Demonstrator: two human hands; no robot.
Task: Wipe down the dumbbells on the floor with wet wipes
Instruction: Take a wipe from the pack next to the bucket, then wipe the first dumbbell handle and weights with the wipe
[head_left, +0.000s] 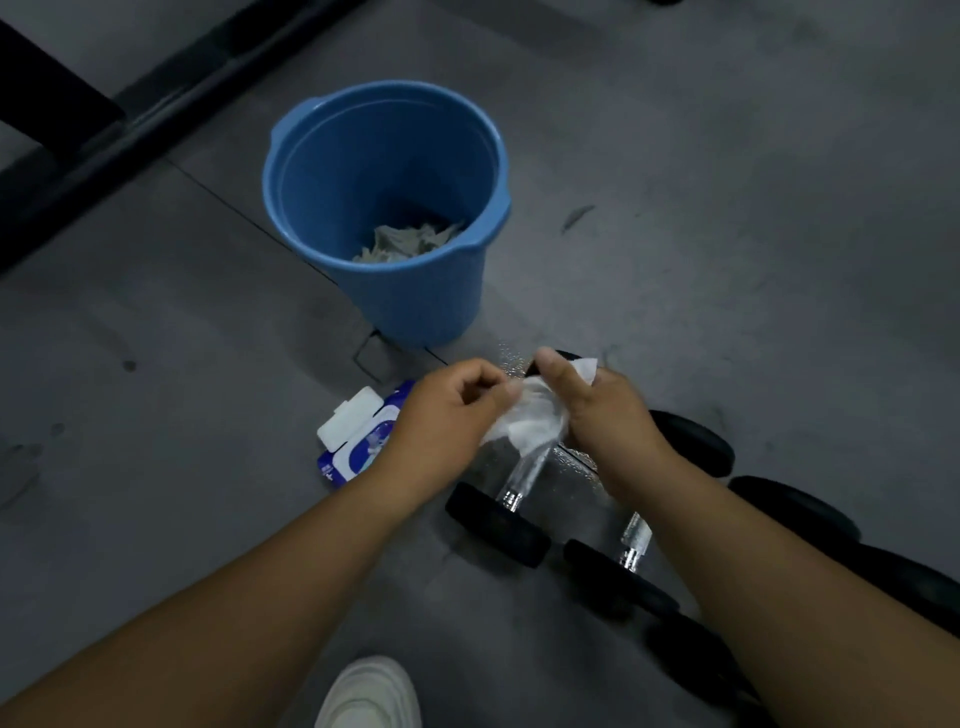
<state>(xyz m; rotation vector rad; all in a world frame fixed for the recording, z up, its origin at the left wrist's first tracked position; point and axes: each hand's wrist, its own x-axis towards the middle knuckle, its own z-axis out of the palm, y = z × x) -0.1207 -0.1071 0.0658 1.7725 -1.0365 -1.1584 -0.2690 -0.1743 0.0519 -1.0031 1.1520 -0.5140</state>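
Observation:
Several black dumbbells with chrome handles lie side by side on the grey floor; the nearest one (506, 512) is at centre, another (623, 569) lies to its right. Both hands hold one white wet wipe (527, 426) above the nearest dumbbell's handle. My left hand (452, 410) pinches the wipe's left side. My right hand (597, 402) grips its right side, thumb up, and a corner of the wipe sticks out past the thumb. A blue-and-white wet wipe pack (353, 441) with its lid flipped open lies on the floor, partly hidden under my left hand.
A blue plastic bucket (291, 171) stands just beyond the hands, with crumpled used wipes (405, 241) at its bottom. Black equipment frame bars (156, 104) cross the upper left. A white shoe (369, 693) is at the bottom edge.

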